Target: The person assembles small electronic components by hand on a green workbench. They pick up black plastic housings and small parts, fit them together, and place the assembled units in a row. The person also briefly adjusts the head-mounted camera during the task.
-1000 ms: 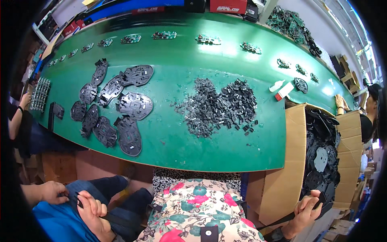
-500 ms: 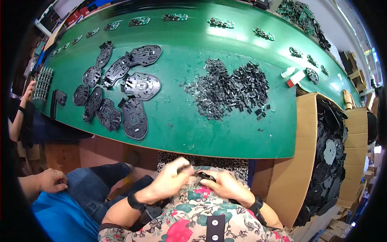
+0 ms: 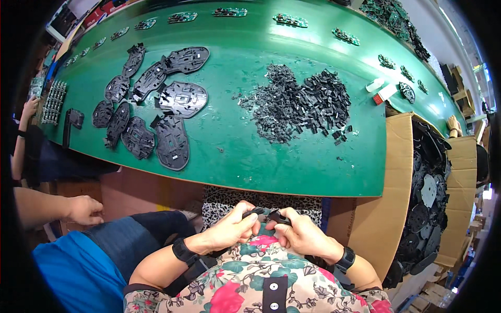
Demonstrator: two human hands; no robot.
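Observation:
Over my lap, below the table's front edge, my left hand (image 3: 233,228) pinches a small black plastic part (image 3: 254,212). Close beside it, my right hand (image 3: 301,233) grips another small black plastic part (image 3: 279,216). The two parts almost meet; whether they touch, I cannot tell. Fingers cover much of both. Above my hands on the green table (image 3: 250,172) lies a heap of small black plastic pieces (image 3: 321,101), with finer dark bits (image 3: 271,112) on its left side.
Black molded shells (image 3: 172,143) lie in a group at the table's left. Green circuit boards (image 3: 229,12) run along the far side. A cardboard box (image 3: 396,172) of black parts stands at right. A seated person's hand (image 3: 86,209) is at left; another person's hand (image 3: 454,125) rests far right.
My hands have come closer together, each with a black part, and the right hand has turned. The neighbour's hand at left has moved right and up. The whole view has shifted slightly.

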